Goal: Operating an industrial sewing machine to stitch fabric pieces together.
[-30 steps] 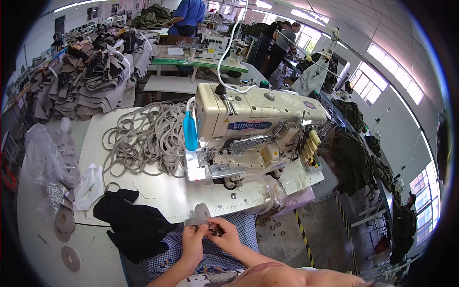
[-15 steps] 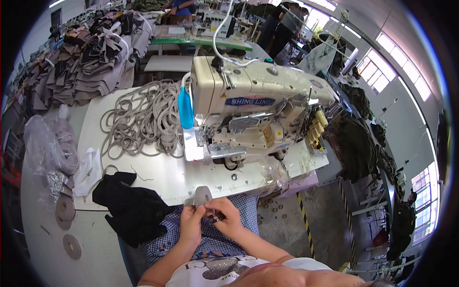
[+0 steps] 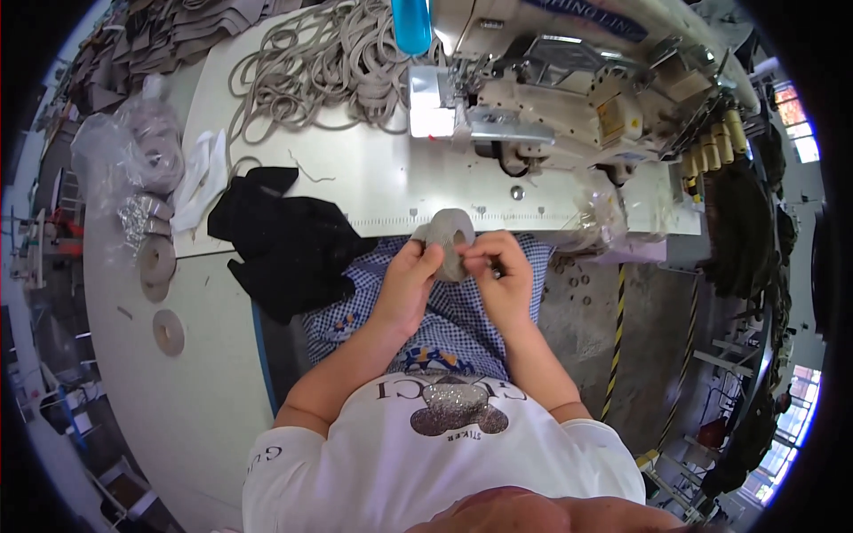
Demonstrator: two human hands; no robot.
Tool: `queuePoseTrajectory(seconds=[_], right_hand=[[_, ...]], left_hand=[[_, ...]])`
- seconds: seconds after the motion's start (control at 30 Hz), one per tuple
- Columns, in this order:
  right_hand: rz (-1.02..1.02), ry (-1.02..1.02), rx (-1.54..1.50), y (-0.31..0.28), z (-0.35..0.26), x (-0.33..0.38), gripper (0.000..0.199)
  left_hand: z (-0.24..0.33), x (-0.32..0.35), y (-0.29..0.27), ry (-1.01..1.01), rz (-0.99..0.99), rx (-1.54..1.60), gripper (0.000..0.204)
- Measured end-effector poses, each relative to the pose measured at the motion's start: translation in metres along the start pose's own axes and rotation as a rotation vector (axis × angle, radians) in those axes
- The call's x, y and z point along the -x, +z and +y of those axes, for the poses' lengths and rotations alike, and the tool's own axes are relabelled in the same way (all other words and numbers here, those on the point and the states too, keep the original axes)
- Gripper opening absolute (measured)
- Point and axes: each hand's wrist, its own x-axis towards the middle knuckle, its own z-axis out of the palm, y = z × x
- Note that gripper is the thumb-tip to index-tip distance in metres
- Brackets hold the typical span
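Note:
Over my lap, just off the table's front edge, my left hand (image 3: 410, 282) grips a grey roll of tape (image 3: 447, 229) between thumb and fingers. The roll is tilted, and its centre hole shows. At its right side my right hand (image 3: 506, 277) is closed, thumb and forefinger pinched by the rim of the hole. A small dark, shiny object (image 3: 497, 273) shows within the curled fingers of that hand; its kind is hidden. A bunched black cloth (image 3: 284, 240) lies left of my hands, partly over the table edge.
Ahead stands a cream sewing machine (image 3: 569, 98) on a white table (image 3: 373, 186). Grey fabric strips (image 3: 355, 62) are heaped left of it. Further left lie a white cloth (image 3: 200, 182), clear plastic bags (image 3: 115, 160) and loose tape rolls (image 3: 169, 333). Yellow-black floor tape (image 3: 615, 346) runs at right.
My view has tipped downward, so the machine and table sit higher in the picture. The roll stays in my left hand; my right fingers are now closer to its hole.

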Motion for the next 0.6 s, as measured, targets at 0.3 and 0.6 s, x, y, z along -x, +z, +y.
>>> queuePoseTrajectory(seconds=[0.3, 0.6], right_hand=[[-0.066, -0.069, 0.112, -0.009, -0.008, 0.002, 0.027], [-0.101, -0.008, 0.100, -0.005, -0.008, -0.001, 0.027]], left_hand=[[-0.004, 0.007, -0.003, -0.064, -0.029, -0.059, 0.039], [0.001, 0.008, 0.009, -0.044, -0.030, -0.176, 0.027]])
